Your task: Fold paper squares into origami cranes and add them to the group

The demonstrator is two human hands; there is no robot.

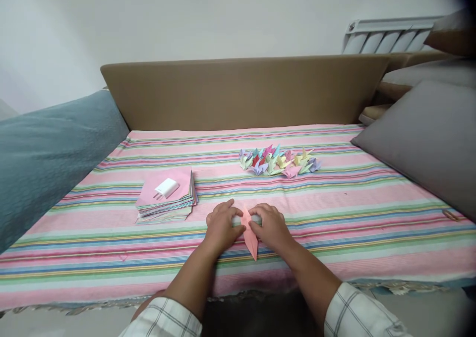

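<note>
A narrow, pointed piece of folded pink origami paper (251, 241) lies lengthwise between my hands, one tip toward me. My left hand (223, 226) pinches its left edge between thumb and fingers. From the other side, my right hand (270, 224) grips the upper right edge, thumb pressed on the paper. The fingertips cover part of the upper half. Beyond my hands sits a cluster of several folded paper cranes (277, 162) in many colours. To the left is a stack of square coloured paper (169, 198) with a white charger plug (166, 188) on top.
A striped cloth (111, 238) covers the seat, in front of a brown backrest (241, 94). A blue-grey cushion (55, 153) leans at the left, and grey pillows (427, 134) fill the right side. A small brown ring-shaped item (450, 215) lies near the right edge.
</note>
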